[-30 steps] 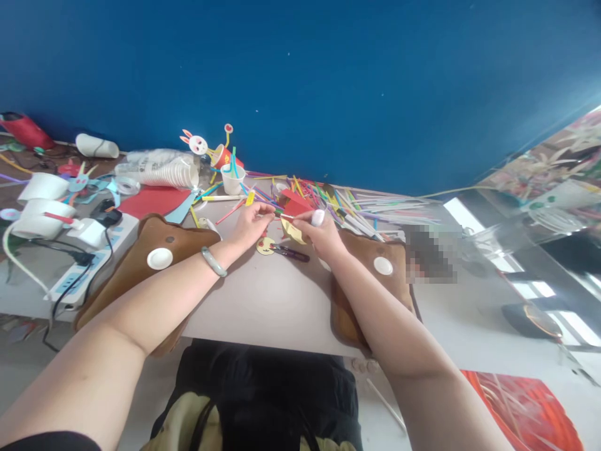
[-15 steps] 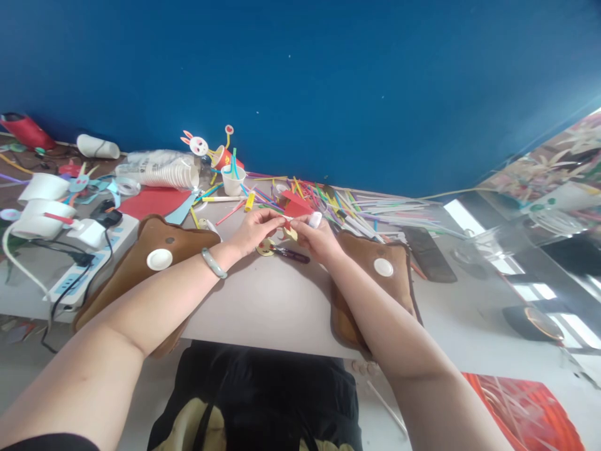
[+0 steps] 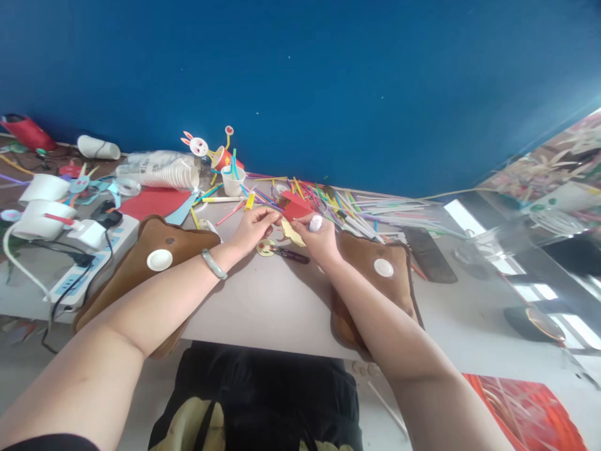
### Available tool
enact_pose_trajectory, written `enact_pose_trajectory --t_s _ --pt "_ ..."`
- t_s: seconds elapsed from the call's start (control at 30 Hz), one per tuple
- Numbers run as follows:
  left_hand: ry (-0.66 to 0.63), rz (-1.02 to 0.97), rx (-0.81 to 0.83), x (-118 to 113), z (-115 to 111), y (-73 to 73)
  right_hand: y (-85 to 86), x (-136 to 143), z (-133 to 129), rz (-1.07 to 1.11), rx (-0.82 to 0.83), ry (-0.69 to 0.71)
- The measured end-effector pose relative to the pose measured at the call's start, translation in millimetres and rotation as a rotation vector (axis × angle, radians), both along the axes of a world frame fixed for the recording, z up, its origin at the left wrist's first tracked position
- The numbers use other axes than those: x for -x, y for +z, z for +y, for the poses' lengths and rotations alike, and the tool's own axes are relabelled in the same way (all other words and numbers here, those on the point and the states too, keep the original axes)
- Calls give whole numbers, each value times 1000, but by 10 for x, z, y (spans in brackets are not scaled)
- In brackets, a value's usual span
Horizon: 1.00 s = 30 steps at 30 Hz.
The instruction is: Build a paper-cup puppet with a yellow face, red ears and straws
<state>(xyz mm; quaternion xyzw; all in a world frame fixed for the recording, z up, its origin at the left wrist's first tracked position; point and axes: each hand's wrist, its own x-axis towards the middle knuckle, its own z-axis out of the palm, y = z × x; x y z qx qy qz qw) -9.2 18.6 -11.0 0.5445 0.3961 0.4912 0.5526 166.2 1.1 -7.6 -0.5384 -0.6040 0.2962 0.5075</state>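
Note:
My left hand (image 3: 253, 233), with a pale bangle on its wrist, is closed in a pinch over the table; what lies between its fingertips is too small to make out. My right hand (image 3: 320, 239) is closed around a small white cylinder (image 3: 315, 223), whose end shows above the fingers. At its fingertips is a pale yellow paper piece (image 3: 292, 233), apparently pinched there. Just below the hands lie a round yellow cutout with a face (image 3: 265, 248) and a dark-handled tool (image 3: 292, 254). Behind the fingers is red paper (image 3: 297, 205).
Brown cushions (image 3: 157, 275) flank the work area. Loose colored straws (image 3: 357, 210) spread along the wall. A white paper cup (image 3: 233, 181), stacked cups (image 3: 164, 175) and a power strip (image 3: 94, 269) are on the left. A dark phone-like slab (image 3: 429, 254) lies to the right.
My fingertips have parted slightly, with my left hand shifting a little left. The yellow paper piece now shows more fully at my right fingertips; the red bit between the fingers is no longer visible.

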Motion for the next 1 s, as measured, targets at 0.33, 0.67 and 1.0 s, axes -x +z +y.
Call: enact_pose_trajectory --t_s 0.33,0.67,1.0 --pt "-202 45 70 -32 -90 64 -160 -56 -86 -648 -598 13" --pt "-176 126 91 -25 -91 102 63 24 -105 -171 -76 -38" --pt "-301 257 -57 -17 -44 -31 87 22 -43 13 191 147"
